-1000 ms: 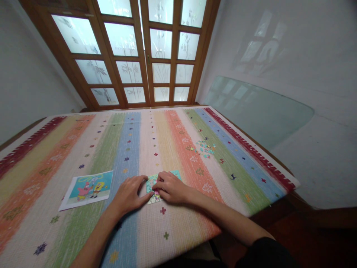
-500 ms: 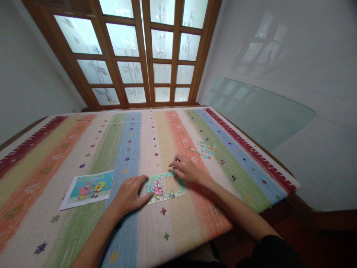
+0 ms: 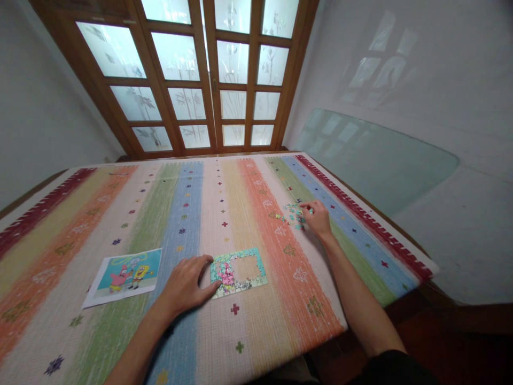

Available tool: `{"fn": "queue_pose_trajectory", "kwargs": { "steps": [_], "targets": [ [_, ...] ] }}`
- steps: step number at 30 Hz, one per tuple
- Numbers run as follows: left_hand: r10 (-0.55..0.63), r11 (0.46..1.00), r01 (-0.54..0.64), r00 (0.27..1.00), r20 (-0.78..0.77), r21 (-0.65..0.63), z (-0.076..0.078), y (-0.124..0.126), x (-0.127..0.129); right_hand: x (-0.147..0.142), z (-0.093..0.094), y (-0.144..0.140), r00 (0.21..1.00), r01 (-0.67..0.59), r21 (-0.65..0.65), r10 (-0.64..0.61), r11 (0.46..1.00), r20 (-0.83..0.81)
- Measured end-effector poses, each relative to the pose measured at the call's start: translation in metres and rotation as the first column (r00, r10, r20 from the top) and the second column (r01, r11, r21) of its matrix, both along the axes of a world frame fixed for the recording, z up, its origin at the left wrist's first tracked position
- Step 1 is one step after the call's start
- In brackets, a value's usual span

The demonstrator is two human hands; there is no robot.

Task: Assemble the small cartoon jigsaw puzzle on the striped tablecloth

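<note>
A partly assembled jigsaw puzzle [image 3: 258,279] lies on the striped cloth, its frame and left side joined around an open gap at centre-right. At its left edge rests my left hand [image 3: 188,283], thumb and fingers spread apart, tips touching the border. My right hand [image 3: 318,218] is over the small heap of loose puzzle pieces [image 3: 294,214], thumb and forefinger pinched at the heap's right side. The piece at those fingertips is small and partly hidden. Left of my left hand lies a printed reference picture [image 3: 128,275] with a pink and a yellow cartoon figure.
The striped tablecloth [image 3: 240,203] covers the large table, whose near right corner [image 3: 344,326] lies below my right forearm. A pale glass panel [image 3: 372,155] leans by the right wall. Wooden doors with frosted panes [image 3: 214,85] stand beyond the far edge.
My right hand has moved from the puzzle's upper right edge, away and to the right, to the loose pieces. The puzzle's right side is now uncovered. My left hand has stayed in place.
</note>
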State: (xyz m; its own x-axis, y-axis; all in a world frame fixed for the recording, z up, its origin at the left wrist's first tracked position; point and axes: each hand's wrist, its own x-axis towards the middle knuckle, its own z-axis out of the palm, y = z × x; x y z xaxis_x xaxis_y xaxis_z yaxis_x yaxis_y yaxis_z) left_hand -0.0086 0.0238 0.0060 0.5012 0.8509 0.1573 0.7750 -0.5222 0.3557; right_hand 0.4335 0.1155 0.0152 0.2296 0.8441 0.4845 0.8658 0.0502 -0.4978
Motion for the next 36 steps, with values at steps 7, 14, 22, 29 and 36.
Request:
{"fn": "queue_pose_trajectory", "kwargs": {
  "steps": [7,14,22,29,36],
  "targets": [
    [-0.004,1.000,0.004,1.000,0.001,0.009,0.001,0.000,-0.001,0.008,-0.014,-0.005,0.996,-0.074,-0.141,0.081,0.987,0.042],
    [0.002,1.000,-0.002,1.000,0.011,0.005,0.002,0.000,-0.001,0.008,-0.021,-0.003,0.990,-0.102,-0.200,0.119,0.974,0.070],
    [-0.028,1.000,0.028,1.000,0.011,0.013,0.001,0.001,-0.002,0.036,-0.019,-0.004,0.995,0.072,-0.160,-0.059,0.984,0.086],
    [-0.024,1.000,0.023,0.999,0.021,0.013,0.000,0.002,-0.003,0.064,-0.021,-0.008,0.967,0.253,-0.182,-0.239,0.950,0.092],
    [-0.028,0.999,0.027,0.999,0.036,0.018,-0.005,0.005,-0.003,0.066,-0.019,-0.009,0.971,0.238,-0.257,-0.224,0.937,0.082]
  ]
}}
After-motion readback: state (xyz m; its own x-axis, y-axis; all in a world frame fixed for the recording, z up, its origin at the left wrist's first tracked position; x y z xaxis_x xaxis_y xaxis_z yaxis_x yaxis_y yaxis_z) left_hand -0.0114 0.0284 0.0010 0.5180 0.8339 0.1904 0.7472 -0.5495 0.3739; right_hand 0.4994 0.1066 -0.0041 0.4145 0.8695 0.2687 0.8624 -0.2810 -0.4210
